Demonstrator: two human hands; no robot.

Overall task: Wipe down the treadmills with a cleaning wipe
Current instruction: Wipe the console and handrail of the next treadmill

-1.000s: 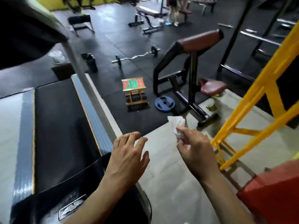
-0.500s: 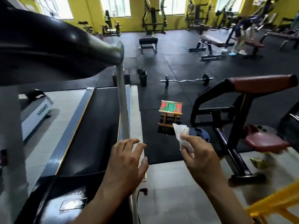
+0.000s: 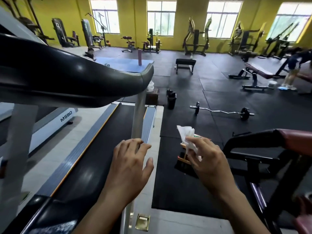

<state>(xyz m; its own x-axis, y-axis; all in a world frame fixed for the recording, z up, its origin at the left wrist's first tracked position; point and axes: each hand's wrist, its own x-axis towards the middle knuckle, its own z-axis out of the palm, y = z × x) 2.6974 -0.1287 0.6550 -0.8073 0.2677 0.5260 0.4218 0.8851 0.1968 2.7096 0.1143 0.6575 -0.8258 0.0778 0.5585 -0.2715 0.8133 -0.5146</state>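
Note:
A treadmill fills the left of the view: its black belt [image 3: 108,142], grey side rails, a silver upright post [image 3: 138,115] and a glossy black handrail arm [image 3: 70,81] reaching across the upper left. My left hand [image 3: 130,164] hovers with fingers spread and relaxed just below the foot of the post, holding nothing. Right of it, my right hand [image 3: 207,161] pinches a crumpled white cleaning wipe [image 3: 187,135] between thumb and fingers, raised over the black floor mat.
A second treadmill marked MS80 [image 3: 55,119] stands at the left. A maroon-padded curl bench [image 3: 276,149] is close on the right. A small wooden stool sits partly hidden behind my right hand. A barbell [image 3: 221,112], a black bin [image 3: 171,98], benches and a person lie farther back.
The view has swung up and to the left, bringing the gym's far wall and the treadmill handrail into sight. Both hands keep their pose, with the wipe still pinched in my right hand.

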